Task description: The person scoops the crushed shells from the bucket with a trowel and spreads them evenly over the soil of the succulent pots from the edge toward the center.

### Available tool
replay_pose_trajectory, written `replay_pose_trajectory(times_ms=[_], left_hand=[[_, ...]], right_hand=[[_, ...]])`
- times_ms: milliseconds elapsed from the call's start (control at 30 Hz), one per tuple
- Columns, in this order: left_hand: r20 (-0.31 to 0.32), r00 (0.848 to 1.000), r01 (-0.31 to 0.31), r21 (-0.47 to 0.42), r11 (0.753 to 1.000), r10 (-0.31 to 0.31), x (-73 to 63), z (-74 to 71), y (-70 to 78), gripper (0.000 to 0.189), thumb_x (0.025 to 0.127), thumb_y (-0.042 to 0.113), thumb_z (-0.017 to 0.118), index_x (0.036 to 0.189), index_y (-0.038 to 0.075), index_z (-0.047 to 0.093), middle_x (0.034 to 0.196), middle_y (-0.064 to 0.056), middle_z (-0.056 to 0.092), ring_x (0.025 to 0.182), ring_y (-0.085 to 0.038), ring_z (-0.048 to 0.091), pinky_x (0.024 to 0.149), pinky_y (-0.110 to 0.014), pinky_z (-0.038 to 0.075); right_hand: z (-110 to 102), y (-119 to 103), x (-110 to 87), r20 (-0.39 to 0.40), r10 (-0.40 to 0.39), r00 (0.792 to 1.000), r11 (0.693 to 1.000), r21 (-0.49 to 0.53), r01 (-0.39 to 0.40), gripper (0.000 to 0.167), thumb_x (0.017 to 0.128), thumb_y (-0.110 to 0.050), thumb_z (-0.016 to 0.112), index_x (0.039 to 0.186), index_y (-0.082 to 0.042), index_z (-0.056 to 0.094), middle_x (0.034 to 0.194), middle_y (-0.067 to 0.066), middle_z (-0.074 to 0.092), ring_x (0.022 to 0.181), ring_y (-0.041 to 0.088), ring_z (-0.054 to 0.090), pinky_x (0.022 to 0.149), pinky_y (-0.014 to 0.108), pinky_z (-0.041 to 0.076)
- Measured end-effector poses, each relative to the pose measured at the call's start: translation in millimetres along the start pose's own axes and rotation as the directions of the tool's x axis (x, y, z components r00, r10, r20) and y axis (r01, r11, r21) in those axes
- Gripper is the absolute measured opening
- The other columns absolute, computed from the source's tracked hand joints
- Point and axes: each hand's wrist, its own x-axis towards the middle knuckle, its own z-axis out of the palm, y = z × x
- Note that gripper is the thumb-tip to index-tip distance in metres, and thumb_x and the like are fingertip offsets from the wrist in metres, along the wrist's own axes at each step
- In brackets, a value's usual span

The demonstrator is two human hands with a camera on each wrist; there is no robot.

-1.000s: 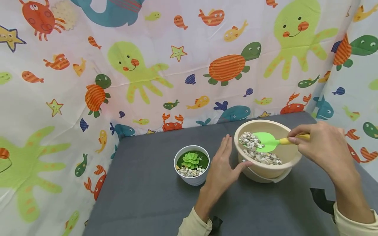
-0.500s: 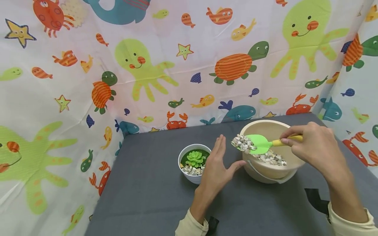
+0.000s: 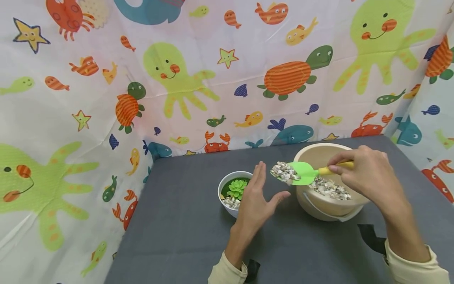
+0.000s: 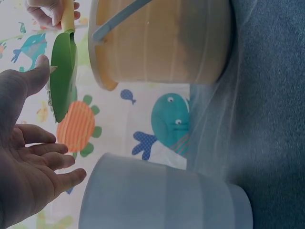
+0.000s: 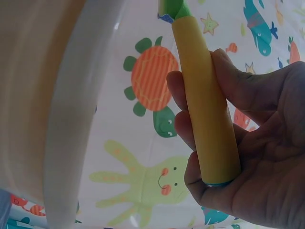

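My right hand (image 3: pixel 367 171) grips the yellow handle (image 5: pixel 207 102) of a toy shovel whose green blade (image 3: pixel 304 173) carries a heap of small pebbles (image 3: pixel 285 172). The blade reaches left past the rim of a cream bucket (image 3: pixel 320 205), which holds more pebbles (image 3: pixel 330 188). My left hand (image 3: pixel 252 205) is held up with fingers straight and thumb spread, just left of the blade, holding nothing. Behind it, partly hidden, stands a white pot (image 3: pixel 227 178) with a green succulent (image 3: pixel 236 189) and some pebbles. In the left wrist view the blade (image 4: pixel 63 78) is near my left thumb.
A dark grey cloth (image 3: pixel 177 221) covers the table. A white curtain (image 3: pixel 198 79) printed with sea animals rises behind and at both sides. The bucket's pale handle (image 3: pixel 320 209) hangs down at its front.
My right hand has moved left, bringing the pebble-laden shovel from inside the bucket out past its left rim. My left hand has shifted slightly left, now covering part of the pot.
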Motion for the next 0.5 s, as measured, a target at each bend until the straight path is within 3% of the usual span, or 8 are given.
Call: replay_pose_trajectory(times_ms=[233, 367, 500], left_hand=[[-0.004, 0.999, 0.054, -0.022, 0.998, -0.054, -2.0, -7.0, -9.6, 0.097, 0.088, 0.048, 0.081, 0.163, 0.008, 0.035, 0.171, -0.007, 0.034, 0.159, -0.027, 0.034, 0.124, -0.045, 0.039], [-0.014, 0.997, 0.078, -0.018, 0.997, -0.078, -3.1, -11.7, -14.8, 0.096, 0.088, 0.049, 0.081, 0.163, 0.009, 0.036, 0.171, -0.006, 0.034, 0.159, -0.025, 0.035, 0.124, -0.045, 0.038], [-0.027, 0.997, 0.078, -0.026, 0.997, -0.078, -3.7, -15.8, -19.8, 0.096, 0.088, 0.048, 0.081, 0.163, 0.009, 0.036, 0.171, -0.006, 0.035, 0.159, -0.026, 0.035, 0.124, -0.045, 0.038]], right_hand=[[7, -6, 3.9, 0.028, -0.003, 1.0, 1.0, 0.025, 0.002, 0.016, 0.081, -0.003, 0.08, 0.096, -0.006, 0.084, 0.086, 0.016, 0.078, 0.083, 0.031, 0.055, 0.057, 0.031, 0.036], [12, -10, 5.7, 0.029, -0.024, 0.999, 0.999, 0.039, 0.023, 0.013, 0.082, -0.005, 0.081, 0.095, -0.008, 0.084, 0.083, 0.011, 0.077, 0.08, 0.028, 0.055, 0.056, 0.03, 0.036], [18, -14, 8.5, 0.017, -0.056, 0.998, 0.997, 0.055, 0.055, 0.012, 0.082, -0.004, 0.082, 0.093, -0.009, 0.084, 0.083, 0.01, 0.078, 0.085, 0.03, 0.059, 0.07, 0.041, 0.038]])
